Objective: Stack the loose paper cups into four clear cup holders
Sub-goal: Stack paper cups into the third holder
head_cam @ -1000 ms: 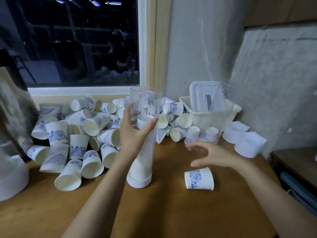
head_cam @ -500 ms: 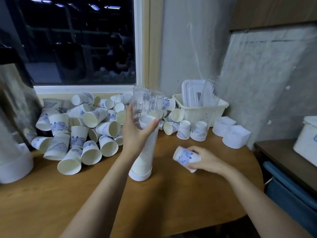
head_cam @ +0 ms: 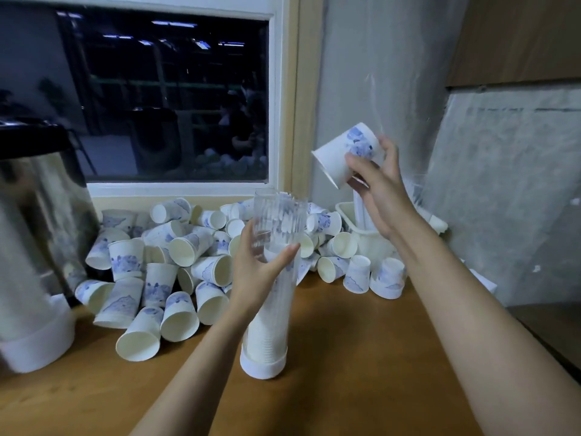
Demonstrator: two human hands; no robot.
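Head view: the right hand (head_cam: pixel 377 184) holds one cup (head_cam: pixel 349 152), fingers and thumb curled round its side, above and to the right of the holder (head_cam: pixel 278 221). The cup is tilted, its long axis running upper right to lower left, mouth aimed down-left. Below that hand, the left hand (head_cam: pixel 261 272) grips the holder midway. The holder stands upright on the worktop (head_cam: pixel 361 357), white base down, partly filled. I'd judge this the loading step: next, bring the cup over the opening, level it mouth-down, and let it drop. Loose cups (head_cam: pixel 157 262) lie beyond the left hand.
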